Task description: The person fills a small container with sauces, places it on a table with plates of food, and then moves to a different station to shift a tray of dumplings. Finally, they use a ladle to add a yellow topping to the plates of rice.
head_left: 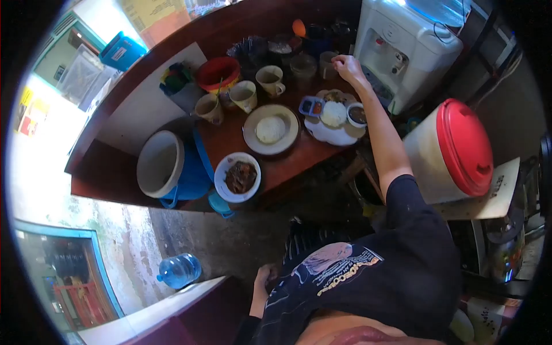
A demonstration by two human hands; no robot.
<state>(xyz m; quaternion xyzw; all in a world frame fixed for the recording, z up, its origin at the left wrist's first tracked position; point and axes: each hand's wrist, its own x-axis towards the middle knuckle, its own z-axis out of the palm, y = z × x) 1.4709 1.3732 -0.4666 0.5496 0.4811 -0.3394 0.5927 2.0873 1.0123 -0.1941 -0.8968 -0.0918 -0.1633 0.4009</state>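
Note:
My right hand (348, 70) reaches across the table to the dispenser side, fingers pinched together at the rim of a clear glass (327, 70). Whether they grip the glass or something small over it, I cannot make out. Below that arm is a scalloped plate (330, 135) bearing a mound of rice (333, 114), a small sauce dish (311, 107) and a cup of dark liquid (357, 115). To its left stands a round plate (254, 145) with rice (270, 130), and a white bowl of dark cooked food (240, 177). My left hand (264, 275) hangs low beside my body, loosely curled, apparently with nothing in it.
Several mugs (244, 96) and a red tub (218, 73) line the table's back. A water dispenser (397, 49) and a red-lidded bucket (454, 149) stand to the right. At left are a blue bucket (195, 172) and, on the floor, a water jug (179, 271).

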